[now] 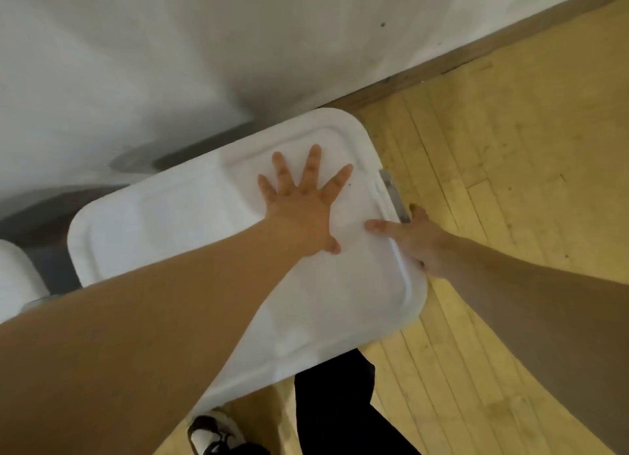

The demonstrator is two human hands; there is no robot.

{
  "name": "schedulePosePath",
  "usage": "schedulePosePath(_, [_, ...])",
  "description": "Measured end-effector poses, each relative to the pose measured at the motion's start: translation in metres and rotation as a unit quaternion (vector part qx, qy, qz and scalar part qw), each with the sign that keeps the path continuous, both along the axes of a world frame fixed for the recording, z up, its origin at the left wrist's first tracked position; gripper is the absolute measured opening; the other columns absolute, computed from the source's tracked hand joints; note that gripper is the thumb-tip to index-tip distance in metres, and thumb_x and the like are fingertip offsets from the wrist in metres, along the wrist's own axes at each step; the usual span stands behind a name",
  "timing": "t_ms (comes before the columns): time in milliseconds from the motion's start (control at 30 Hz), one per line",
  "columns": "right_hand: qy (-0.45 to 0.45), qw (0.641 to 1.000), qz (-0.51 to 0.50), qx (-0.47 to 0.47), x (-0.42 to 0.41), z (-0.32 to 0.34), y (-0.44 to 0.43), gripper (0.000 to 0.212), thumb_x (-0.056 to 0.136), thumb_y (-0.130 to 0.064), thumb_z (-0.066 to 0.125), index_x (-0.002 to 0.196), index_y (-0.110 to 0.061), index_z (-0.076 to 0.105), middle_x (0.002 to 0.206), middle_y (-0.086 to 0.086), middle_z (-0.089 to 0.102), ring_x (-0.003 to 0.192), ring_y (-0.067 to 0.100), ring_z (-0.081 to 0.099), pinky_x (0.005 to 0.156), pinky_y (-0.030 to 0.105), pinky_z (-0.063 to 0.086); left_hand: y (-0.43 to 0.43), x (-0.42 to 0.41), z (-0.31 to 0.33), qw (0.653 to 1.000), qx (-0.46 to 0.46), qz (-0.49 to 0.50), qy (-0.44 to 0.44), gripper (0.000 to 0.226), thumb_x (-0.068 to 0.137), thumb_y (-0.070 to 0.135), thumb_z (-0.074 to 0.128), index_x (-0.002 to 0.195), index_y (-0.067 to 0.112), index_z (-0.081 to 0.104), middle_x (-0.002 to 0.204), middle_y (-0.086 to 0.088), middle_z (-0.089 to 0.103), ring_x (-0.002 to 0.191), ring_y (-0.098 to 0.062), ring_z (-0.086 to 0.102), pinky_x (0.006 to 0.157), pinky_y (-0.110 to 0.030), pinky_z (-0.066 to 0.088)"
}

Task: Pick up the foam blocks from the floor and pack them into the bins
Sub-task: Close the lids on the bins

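Left hand point(299, 212) splayed flat on the bin lid point(170, 223), right hand point(418, 240) seemingly gripping its edge.

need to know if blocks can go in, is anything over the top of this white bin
Yes: the white lid covers the bin's top. The left hand presses flat on it, and the right hand holds its edge beside the grey latch. No foam blocks are in view.
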State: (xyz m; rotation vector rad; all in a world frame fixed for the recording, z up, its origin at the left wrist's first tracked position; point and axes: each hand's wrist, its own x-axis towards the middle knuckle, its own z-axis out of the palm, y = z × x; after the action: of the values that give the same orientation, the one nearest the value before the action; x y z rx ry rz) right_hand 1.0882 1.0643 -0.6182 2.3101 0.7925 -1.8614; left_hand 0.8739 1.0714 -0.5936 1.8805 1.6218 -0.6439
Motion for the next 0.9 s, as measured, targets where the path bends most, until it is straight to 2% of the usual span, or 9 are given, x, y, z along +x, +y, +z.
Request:
schedulePosePath(67, [0.042, 0.999, -0.03, -0.011, 0.005, -0.009, -0.007, 0.125, 0.04, -0.065, 0.096, 0.146, -0.026, 0.042, 0.125, -0.003, 0.067, 0.103, 0.028, 0.07, 0.088, 0.051, 0.059, 0.005, 0.005, -0.004, 1.0, -0.01, 0.004, 0.009, 0.139, 0.069, 0.076, 0.076, 0.143, 0.054, -0.039, 0.156, -0.002, -0.048, 0.143, -0.06, -0.028, 0.116, -0.077, 0.005])
schedulePosePath(133, [0.04, 0.998, -0.035, 0.018, 0.004, -0.009, -0.007, 0.104, 0.049, -0.06, 0.096, 0.134, -0.027, 0.047, 0.116, -0.004, 0.067, 0.095, 0.022, 0.069, 0.076, 0.04, 0.06, 0.006, 0.004, -0.003, 1.0, -0.013, -0.001, 0.007, 0.137, 0.069, 0.077, 0.075, 0.142, 0.055, -0.039, 0.156, 0.0, -0.048, 0.144, -0.059, -0.028, 0.116, -0.076, 0.007])
schedulePosePath(200, [0.018, 0.998, -0.029, 0.056, 0.003, -0.007, -0.004, 0.087, 0.057, -0.055, 0.095, 0.126, -0.028, 0.048, 0.109, -0.008, 0.063, 0.089, 0.014, 0.064, 0.064, 0.031, 0.052, 0.008, 0.0, 0.002, 1.0, -0.012, -0.001, 0.007, 0.135, 0.07, 0.078, 0.073, 0.144, 0.054, -0.038, 0.158, 0.001, -0.046, 0.145, -0.058, -0.026, 0.117, -0.075, 0.008])
schedulePosePath(367, [0.023, 0.99, -0.009, 0.139, 0.006, -0.004, 0.024, 0.075, 0.065, -0.048, 0.093, 0.126, -0.029, 0.054, 0.11, -0.009, 0.063, 0.092, 0.012, 0.062, 0.067, 0.027, 0.048, 0.03, -0.006, 0.004, 0.999, -0.007, 0.024, 0.031, 0.132, 0.071, 0.082, 0.069, 0.146, 0.053, -0.035, 0.16, 0.002, -0.041, 0.148, -0.056, -0.023, 0.12, -0.071, 0.01])
schedulePosePath(500, [0.026, 0.985, 0.034, 0.167, 0.012, -0.004, 0.018, 0.092, 0.072, -0.06, 0.084, 0.15, -0.044, 0.039, 0.127, -0.011, 0.062, 0.108, 0.018, 0.063, 0.091, 0.035, 0.052, 0.033, -0.006, 0.002, 0.999, -0.013, 0.025, 0.04, 0.132, 0.071, 0.083, 0.069, 0.145, 0.054, -0.037, 0.16, 0.002, -0.042, 0.147, -0.056, -0.024, 0.119, -0.071, 0.011])
schedulePosePath(567, [-0.008, 0.979, 0.06, 0.197, 0.008, -0.002, 0.003, 0.087, 0.08, -0.066, 0.073, 0.153, -0.053, 0.027, 0.13, -0.015, 0.06, 0.101, 0.014, 0.063, 0.083, 0.03, 0.055, 0.031, -0.006, 0.001, 0.999, -0.005, 0.022, 0.04, 0.132, 0.07, 0.084, 0.068, 0.145, 0.054, -0.036, 0.161, 0.003, -0.041, 0.148, -0.056, -0.024, 0.12, -0.071, 0.011])
schedulePosePath(633, [-0.048, 0.966, 0.1, 0.232, -0.001, 0.001, -0.01, 0.072, 0.093, -0.062, 0.059, 0.155, -0.054, 0.023, 0.125, -0.018, 0.055, 0.093, 0.009, 0.058, 0.07, 0.021, 0.045, 0.03, -0.007, 0.0, 0.999, -0.002, 0.025, 0.039, 0.132, 0.069, 0.084, 0.067, 0.145, 0.054, -0.036, 0.161, 0.004, -0.04, 0.148, -0.055, -0.024, 0.12, -0.07, 0.01])
schedulePosePath(767, [-0.091, 0.946, 0.14, 0.279, -0.008, 0.0, -0.02, 0.062, 0.1, -0.059, 0.046, 0.157, -0.053, 0.019, 0.12, -0.018, 0.052, 0.098, 0.007, 0.053, 0.079, 0.026, 0.042, 0.024, -0.011, 0.0, 0.999, 0.007, 0.017, 0.032, 0.127, 0.071, 0.086, 0.063, 0.147, 0.053, -0.034, 0.162, 0.006, -0.038, 0.149, -0.052, -0.025, 0.122, -0.067, 0.006])
schedulePosePath(900, [-0.111, 0.935, 0.168, 0.292, -0.009, -0.002, -0.029, 0.06, 0.104, -0.055, 0.041, 0.158, -0.049, 0.017, 0.111, -0.014, 0.053, 0.091, 0.008, 0.055, 0.071, 0.022, 0.042, 0.01, -0.03, 0.003, 1.0, 0.019, -0.02, 0.005, 0.124, 0.076, 0.08, 0.065, 0.152, 0.049, -0.027, 0.164, 0.006, -0.035, 0.151, -0.045, -0.027, 0.124, -0.059, 0.001])
